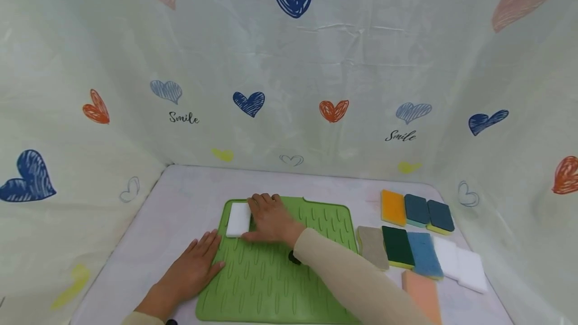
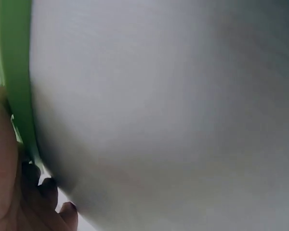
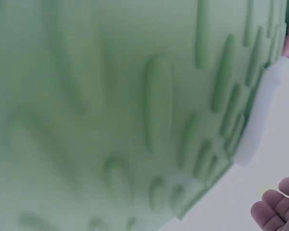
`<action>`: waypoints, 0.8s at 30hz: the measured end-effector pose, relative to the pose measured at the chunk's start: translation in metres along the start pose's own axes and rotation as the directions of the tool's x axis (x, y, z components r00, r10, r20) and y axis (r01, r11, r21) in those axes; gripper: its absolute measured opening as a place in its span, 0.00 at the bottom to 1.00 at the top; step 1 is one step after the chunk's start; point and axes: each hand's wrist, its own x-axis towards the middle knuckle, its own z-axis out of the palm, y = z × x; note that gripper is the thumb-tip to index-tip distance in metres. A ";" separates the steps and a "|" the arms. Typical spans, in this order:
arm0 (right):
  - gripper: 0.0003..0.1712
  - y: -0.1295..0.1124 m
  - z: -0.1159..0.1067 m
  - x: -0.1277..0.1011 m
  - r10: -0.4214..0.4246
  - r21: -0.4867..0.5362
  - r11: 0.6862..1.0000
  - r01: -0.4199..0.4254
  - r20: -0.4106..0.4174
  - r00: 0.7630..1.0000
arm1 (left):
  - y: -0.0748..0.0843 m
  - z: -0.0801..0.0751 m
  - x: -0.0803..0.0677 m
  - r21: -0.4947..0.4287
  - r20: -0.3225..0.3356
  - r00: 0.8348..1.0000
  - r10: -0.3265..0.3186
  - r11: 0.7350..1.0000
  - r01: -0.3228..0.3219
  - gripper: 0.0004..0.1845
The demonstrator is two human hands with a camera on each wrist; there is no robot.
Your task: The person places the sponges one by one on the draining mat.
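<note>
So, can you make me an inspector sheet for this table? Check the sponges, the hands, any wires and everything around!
Surface: pale table, with a green mat on it
Job's things: white sponge, lying on the mat's far left part
Clutter: orange sponge, two dark blue sponges, grey sponge, dark green sponge, blue sponge, two spare white sponges, peach sponge partly behind a sleeve; all right of the mat
Hands: left hand at the mat's left edge; right hand beside the white sponge
Cables: nothing seen
Surroundings: pale curtain printed with hearts and "Smile"
</note>
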 end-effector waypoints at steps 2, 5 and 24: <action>0.58 0.012 -0.006 -0.010 -0.006 -0.021 1.000 0.005 -0.020 1.000 | 0.002 0.002 0.002 0.015 -0.008 1.000 0.006 1.000 -0.006 0.37; 0.58 0.033 -0.016 -0.029 -0.011 -0.058 0.998 0.009 -0.031 0.999 | 0.005 0.003 0.003 0.043 -0.021 1.000 0.014 0.999 -0.013 0.36; 0.54 0.269 -0.036 -0.193 0.316 -0.116 0.943 -0.311 0.026 0.948 | -0.001 0.007 -0.002 0.031 -0.064 0.998 0.029 0.999 -0.027 0.37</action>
